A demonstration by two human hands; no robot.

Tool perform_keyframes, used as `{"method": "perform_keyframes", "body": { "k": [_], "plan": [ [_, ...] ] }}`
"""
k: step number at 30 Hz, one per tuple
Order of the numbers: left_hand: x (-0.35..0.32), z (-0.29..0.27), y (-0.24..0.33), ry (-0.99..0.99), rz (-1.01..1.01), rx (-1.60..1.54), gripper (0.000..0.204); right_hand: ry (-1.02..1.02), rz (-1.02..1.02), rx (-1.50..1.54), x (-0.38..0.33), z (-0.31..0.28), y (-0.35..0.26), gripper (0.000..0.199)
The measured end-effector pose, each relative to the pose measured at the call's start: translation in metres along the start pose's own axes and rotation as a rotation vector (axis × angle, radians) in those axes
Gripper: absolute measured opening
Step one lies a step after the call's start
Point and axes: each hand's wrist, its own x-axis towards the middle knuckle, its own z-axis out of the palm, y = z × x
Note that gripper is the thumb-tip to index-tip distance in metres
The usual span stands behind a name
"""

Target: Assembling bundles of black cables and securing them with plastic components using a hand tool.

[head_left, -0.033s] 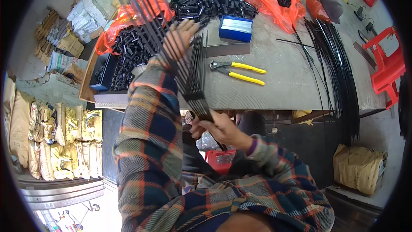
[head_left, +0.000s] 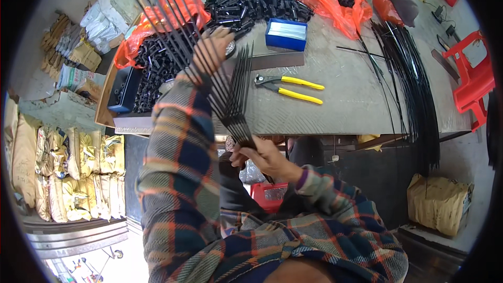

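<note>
A fanned bundle of thin, flat black strips (head_left: 238, 126) points up and to the left over the table. My right hand (head_left: 264, 157) is closed around the lower end of the bundle, close to my body at the table's front edge. Behind the fanned strips, my left hand (head_left: 209, 50) reaches over the table with its fingers stretched out and partly covered by the strips. Its fingertips are beside a heap of short black plastic pieces (head_left: 257, 5). A small shiny round thing (head_left: 229, 48) shows next to this hand, too small to name.
Yellow-handled pliers (head_left: 291, 88) lie on the grey table (head_left: 335, 110). A blue box (head_left: 286, 35) stands behind them. Long black strips (head_left: 411, 84) hang over the right edge. An orange bag (head_left: 340, 0) lies at the back, a red stool (head_left: 471, 78) at right, a second heap (head_left: 152, 71) at left.
My left hand has shifted slightly to the left, away from the middle of the heap. The bundle's strips are fanned a little wider, and my right hand has dropped slightly.
</note>
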Motion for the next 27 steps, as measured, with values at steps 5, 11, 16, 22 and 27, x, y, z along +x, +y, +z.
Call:
{"method": "perform_keyframes", "body": {
  "k": [5, 11, 16, 22, 27],
  "plan": [
    [-0.095, -0.036, -0.002, -0.205, 0.173, -0.375, 0.068, 0.053, 0.126, 0.216, -0.011, -0.002, 0.052, 0.016],
    [-0.153, -0.046, 0.080, -0.303, 0.074, -0.506, 0.097, -0.207, 0.197, 0.117, -0.017, -0.021, 0.110, 0.024],
    [-0.121, -0.030, 0.093, -0.190, 0.111, -0.411, 0.083, -0.211, -0.013, -0.763, 0.008, -0.059, 0.126, 0.034],
    [-0.130, -0.039, 0.090, -0.135, 0.118, -0.317, 0.076, -0.389, -0.006, -1.217, -0.002, -0.051, -0.009, 0.031],
    [-0.129, -0.034, 0.090, -0.094, 0.154, -0.344, 0.081, -0.167, -0.086, -0.759, 0.061, -0.102, -0.090, 0.020]
  ]
}}
